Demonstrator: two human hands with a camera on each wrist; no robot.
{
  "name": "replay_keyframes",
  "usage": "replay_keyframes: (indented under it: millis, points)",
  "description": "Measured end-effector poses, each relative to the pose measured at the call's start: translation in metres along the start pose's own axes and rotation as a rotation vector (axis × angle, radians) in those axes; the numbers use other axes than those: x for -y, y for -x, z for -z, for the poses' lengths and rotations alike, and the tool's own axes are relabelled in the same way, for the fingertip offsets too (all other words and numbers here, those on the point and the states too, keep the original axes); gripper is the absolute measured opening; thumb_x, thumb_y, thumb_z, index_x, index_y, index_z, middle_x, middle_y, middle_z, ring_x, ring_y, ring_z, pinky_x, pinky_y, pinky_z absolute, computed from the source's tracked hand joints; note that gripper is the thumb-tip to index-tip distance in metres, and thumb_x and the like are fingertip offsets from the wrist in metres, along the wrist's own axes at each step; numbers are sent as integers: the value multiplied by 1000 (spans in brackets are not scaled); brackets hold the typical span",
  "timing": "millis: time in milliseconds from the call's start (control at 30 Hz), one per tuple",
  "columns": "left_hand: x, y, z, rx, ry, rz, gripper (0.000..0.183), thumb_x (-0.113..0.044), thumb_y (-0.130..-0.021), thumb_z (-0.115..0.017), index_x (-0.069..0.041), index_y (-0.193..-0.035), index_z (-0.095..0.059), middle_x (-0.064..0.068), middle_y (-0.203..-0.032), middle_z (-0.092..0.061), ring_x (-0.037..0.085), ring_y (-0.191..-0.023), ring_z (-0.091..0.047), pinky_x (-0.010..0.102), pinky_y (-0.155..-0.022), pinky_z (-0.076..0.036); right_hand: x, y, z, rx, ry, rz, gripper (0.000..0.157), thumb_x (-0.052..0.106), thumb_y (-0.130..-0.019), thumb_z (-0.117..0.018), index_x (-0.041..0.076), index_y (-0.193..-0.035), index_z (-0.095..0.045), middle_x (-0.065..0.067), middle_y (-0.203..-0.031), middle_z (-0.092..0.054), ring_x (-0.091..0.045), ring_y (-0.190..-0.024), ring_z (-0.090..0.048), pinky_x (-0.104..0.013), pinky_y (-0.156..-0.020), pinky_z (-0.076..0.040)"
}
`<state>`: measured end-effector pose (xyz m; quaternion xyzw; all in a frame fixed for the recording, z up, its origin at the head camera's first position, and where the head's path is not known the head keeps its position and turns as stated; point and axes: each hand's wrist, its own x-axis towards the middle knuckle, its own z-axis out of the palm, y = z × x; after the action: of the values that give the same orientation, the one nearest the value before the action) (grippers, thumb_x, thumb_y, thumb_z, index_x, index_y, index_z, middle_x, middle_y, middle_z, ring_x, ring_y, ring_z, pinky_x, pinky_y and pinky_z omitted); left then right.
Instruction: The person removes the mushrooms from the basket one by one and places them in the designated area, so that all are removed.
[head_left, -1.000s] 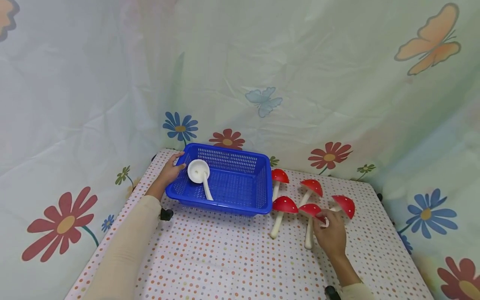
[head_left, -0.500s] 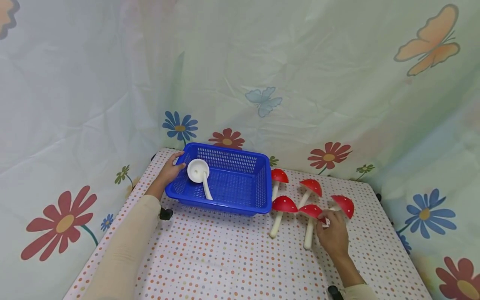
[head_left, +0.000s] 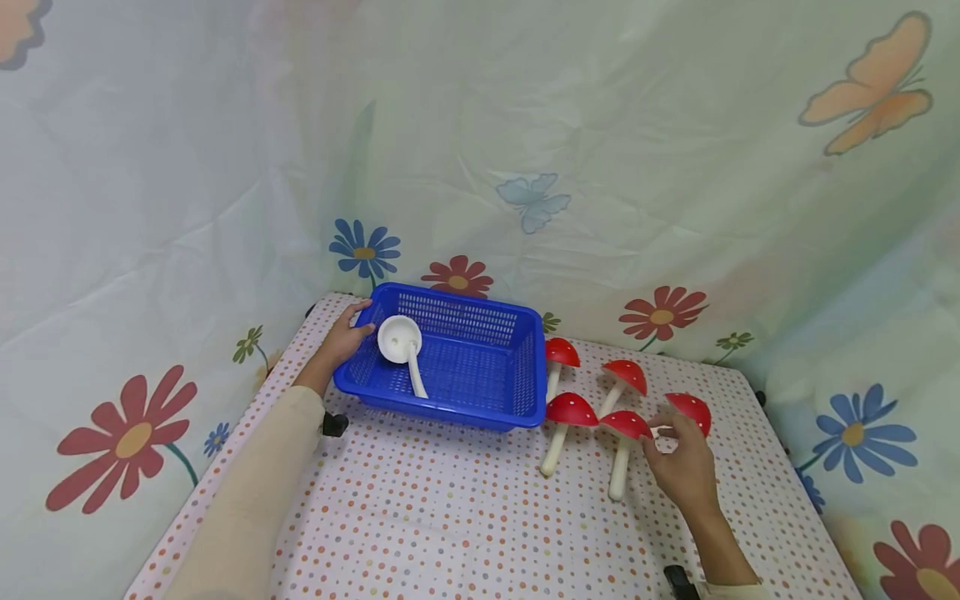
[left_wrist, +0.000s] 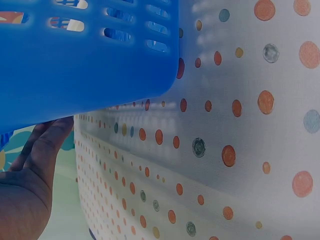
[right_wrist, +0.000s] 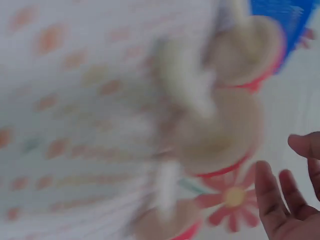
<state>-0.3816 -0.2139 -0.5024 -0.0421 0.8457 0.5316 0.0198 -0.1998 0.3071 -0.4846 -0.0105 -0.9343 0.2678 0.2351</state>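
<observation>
In the head view, my left hand (head_left: 345, 337) grips the left rim of a blue plastic basket (head_left: 442, 409). The left wrist view shows its fingers (left_wrist: 47, 145) up against the basket's underside edge. Inside the basket lies a white ladle (head_left: 400, 340), bowl at the left, handle toward me. To the right, several toy mushrooms with red, white-dotted caps and pale stems lie on the table. My right hand (head_left: 686, 471) is between the front right mushroom (head_left: 621, 467) and the rightmost one (head_left: 690, 410), partly hiding the latter. Its fingers are apart and hold nothing.
A white tablecloth (head_left: 420, 517) with coloured dots covers the table. Behind and beside it hangs a pale curtain (head_left: 450, 125) printed with flowers and butterflies. Other mushrooms stand close to the basket's right side, including a front left one (head_left: 572, 409).
My right hand has let go of the front right mushroom's cap and drawn slightly right, its fingers parting. My left hand, the basket and the ladle stay as they were.
</observation>
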Motion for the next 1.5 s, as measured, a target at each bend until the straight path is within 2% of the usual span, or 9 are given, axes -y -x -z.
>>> replay_keyframes:
  millis: [167,233,333,500,700,833,1033,1267,1500]
  points:
    - [1,-1,5,-4,6,-3,57,-19,-103,-48,-21,-156,-28,8,-166,-20,38,-153,-14,59,-122,-14,45,-20,1,133,-153,30,36,2,-83,-76,2,-116,-63,-19,-120,-62,-40,-104,-64,-19,-64,-53]
    - [2,0,6,-6,13,-2,57,-19,-103,-48,-21,-156,-29,8,-165,-20,37,-153,-14,59,-122,-14,64,-30,-4,198,-220,59,37,4,-85,-74,4,-120,-62,-18,-121,-62,-37,-106,-64,-16,-66,-52]
    - [1,1,5,-1,28,4,57,-18,-103,-48,-20,-156,-29,9,-165,-20,39,-152,-14,60,-121,-14,95,-45,-13,297,-319,91,37,9,-88,-73,9,-123,-61,-16,-121,-64,-34,-109,-64,-21,-71,-54]
    - [-3,1,-1,8,46,12,57,-17,-102,-49,-20,-155,-30,10,-165,-19,38,-153,-14,60,-121,-14,140,-73,-35,444,-427,170,37,17,-90,-73,13,-125,-62,-13,-124,-64,-31,-110,-65,-37,-79,-58]
    - [-3,-3,-1,7,44,0,56,-18,-102,-49,-22,-155,-32,10,-165,-19,38,-152,-15,60,-121,-15,184,-121,-71,671,-588,213,39,12,-91,-70,7,-128,-60,-17,-133,-58,-36,-112,-63,-42,-77,-61]
    - [2,-6,1,-9,44,4,55,-18,-102,-50,-23,-154,-33,9,-165,-21,38,-152,-17,60,-121,-16,210,-150,-89,767,-640,222,39,9,-93,-67,3,-130,-59,-21,-134,-58,-39,-115,-61,-44,-79,-61]
    - [4,-3,-4,-28,23,-2,55,-17,-101,-51,-23,-153,-35,8,-164,-23,37,-152,-18,59,-121,-17,226,-179,-118,815,-653,203,39,9,-94,-66,1,-131,-58,-22,-134,-58,-40,-117,-61,-58,-89,-54]
    - [0,3,1,-32,6,-9,55,-17,-101,-50,-22,-153,-34,10,-164,-23,38,-151,-20,60,-120,-18,238,-202,-148,825,-590,169,37,12,-93,-67,4,-129,-62,-21,-131,-63,-34,-114,-64,-54,-88,-56]
    - [2,-5,1,-46,23,-6,54,-17,-101,-51,-23,-153,-36,10,-164,-24,38,-151,-21,60,-120,-18,247,-212,-188,857,-601,162,38,7,-93,-65,3,-131,-61,-25,-136,-58,-40,-120,-60,-59,-93,-52]
